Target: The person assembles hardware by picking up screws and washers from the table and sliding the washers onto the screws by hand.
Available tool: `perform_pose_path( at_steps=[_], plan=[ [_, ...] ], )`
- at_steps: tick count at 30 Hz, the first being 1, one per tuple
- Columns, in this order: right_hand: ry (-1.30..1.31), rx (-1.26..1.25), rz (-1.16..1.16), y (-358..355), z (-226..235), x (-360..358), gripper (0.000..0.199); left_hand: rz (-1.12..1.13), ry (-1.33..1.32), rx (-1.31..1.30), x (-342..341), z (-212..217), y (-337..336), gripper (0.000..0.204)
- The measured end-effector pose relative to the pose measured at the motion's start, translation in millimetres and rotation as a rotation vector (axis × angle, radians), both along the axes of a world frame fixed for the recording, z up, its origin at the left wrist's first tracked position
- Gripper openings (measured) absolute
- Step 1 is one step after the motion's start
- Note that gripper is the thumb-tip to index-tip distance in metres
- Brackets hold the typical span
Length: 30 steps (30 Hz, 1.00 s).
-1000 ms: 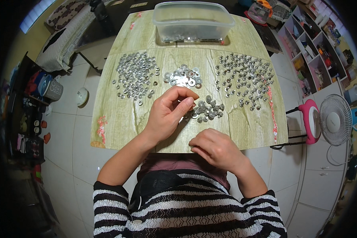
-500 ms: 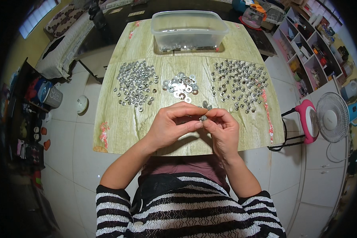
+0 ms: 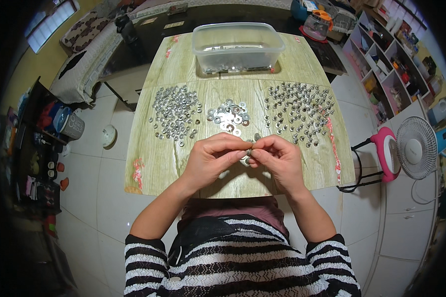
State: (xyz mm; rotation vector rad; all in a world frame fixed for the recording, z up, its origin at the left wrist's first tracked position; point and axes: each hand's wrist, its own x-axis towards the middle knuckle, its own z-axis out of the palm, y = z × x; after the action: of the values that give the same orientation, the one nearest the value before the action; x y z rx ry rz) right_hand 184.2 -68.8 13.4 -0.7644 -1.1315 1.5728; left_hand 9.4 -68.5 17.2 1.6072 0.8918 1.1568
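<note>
small metal part (image 3: 249,150) is pinched between left hand (image 3: 214,157) and right hand (image 3: 277,159); it may slip and scatter the washers (image 3: 228,117) below.

desk (image 3: 163,163): pale green-yellow wood grain, with pink-red blotches at the edges
washers (image 3: 228,116): silver-grey, shiny
small nuts (image 3: 176,111): dull silver
bolts (image 3: 297,111): grey metal
tub (image 3: 238,47): clear, colourless plastic
sleeves (image 3: 148,262): black and white stripes
fan (image 3: 418,148): white, on a pink base
floor (image 3: 99,198): white tiles
</note>
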Motion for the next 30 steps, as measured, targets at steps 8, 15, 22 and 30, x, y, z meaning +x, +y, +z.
perform_pose_path(
  at_steps=[8, 15, 22, 30],
  plan=[
    [-0.187, 0.029, 0.01, 11.2, 6.4, 3.9, 0.009, -0.018, 0.011, -0.055, 0.4, 4.1, 10.8, 0.013],
    [-0.33, 0.089, -0.006, 22.3, 11.7, -3.4, 0.006, -0.019, 0.029, -0.325, -4.0, 0.1, 24.3, 0.018],
    [-0.54, 0.323, -0.151, 40.8, 11.3, -5.9, 0.007, -0.135, -0.348, -0.511, -0.8, 10.0, 33.6, 0.04],
    [-0.616, 0.451, -0.252, 50.9, 9.0, -7.3, 0.007, -0.17, -0.553, -0.742, -2.8, 7.8, 47.8, 0.033]
  ],
)
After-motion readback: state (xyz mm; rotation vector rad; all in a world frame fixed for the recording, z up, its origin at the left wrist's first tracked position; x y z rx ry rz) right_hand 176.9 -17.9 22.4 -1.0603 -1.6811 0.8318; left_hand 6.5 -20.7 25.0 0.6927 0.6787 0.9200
